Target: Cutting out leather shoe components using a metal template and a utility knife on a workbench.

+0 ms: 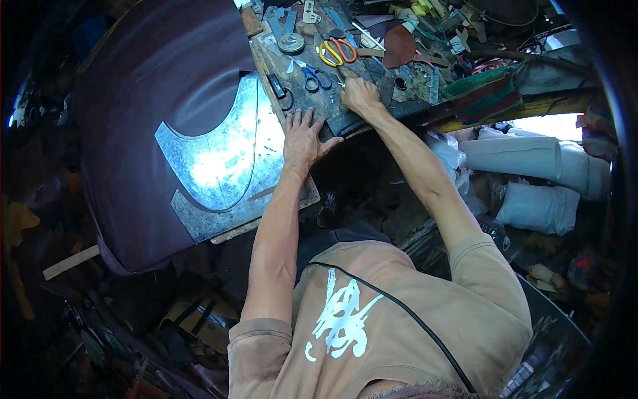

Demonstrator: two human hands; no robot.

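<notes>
My left hand (304, 141) lies flat with its fingers spread on the near edge of the wooden workbench (309, 103). My right hand (361, 95) is closed over the bench to its right, with a thin metallic tip showing beside the fingers; what it grips is mostly hidden. Just beyond that hand lie scissors with one yellow and one orange handle (331, 54). Blue-handled scissors (315, 79) rest between my two hands, farther back. To the left, a large dark maroon sheet, leather-like (146, 133), drapes around a shiny grey surface (271, 143) bearing a curved cut piece (222, 166).
A round tin (291, 44) and a black-handled tool (275, 85) sit on the bench's left part. Scraps and small tools clutter its far right. White rolls (512, 156) and a wrapped white bundle (538, 207) stand at the right. A pale wooden strip (72, 261) juts out lower left.
</notes>
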